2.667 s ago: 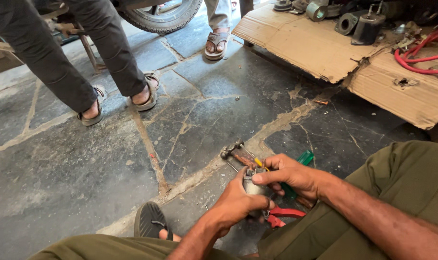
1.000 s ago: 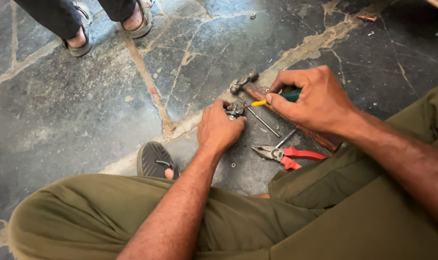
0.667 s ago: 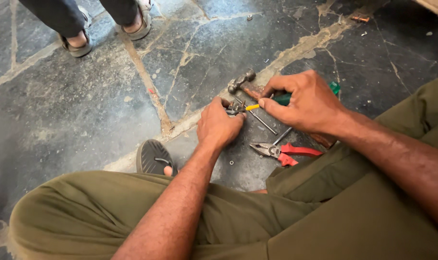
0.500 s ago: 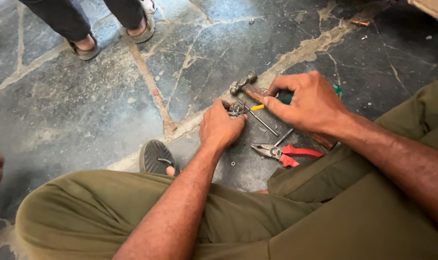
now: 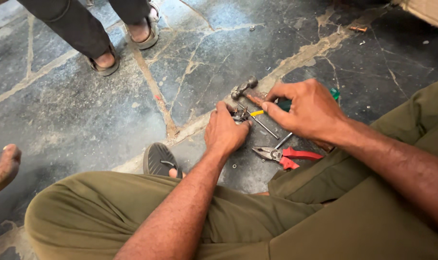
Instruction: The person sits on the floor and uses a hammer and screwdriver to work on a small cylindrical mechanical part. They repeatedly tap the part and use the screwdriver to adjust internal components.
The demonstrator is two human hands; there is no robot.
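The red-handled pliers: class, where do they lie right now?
In the head view, the red-handled pliers lie on the stone floor, just right of the left hand and below the right hand.

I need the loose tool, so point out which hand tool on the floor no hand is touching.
The red-handled pliers, lying apart below the right hand. That hand covers the green-handled screwdriver and reaches the hammer.

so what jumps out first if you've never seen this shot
The two hands meeting on the stone floor: the left hand presses on a small metal part, while the right hand closes around a green-handled screwdriver beside a hammer. Just below them lie red-handled pliers. At the top left stand another person's sandalled feet.
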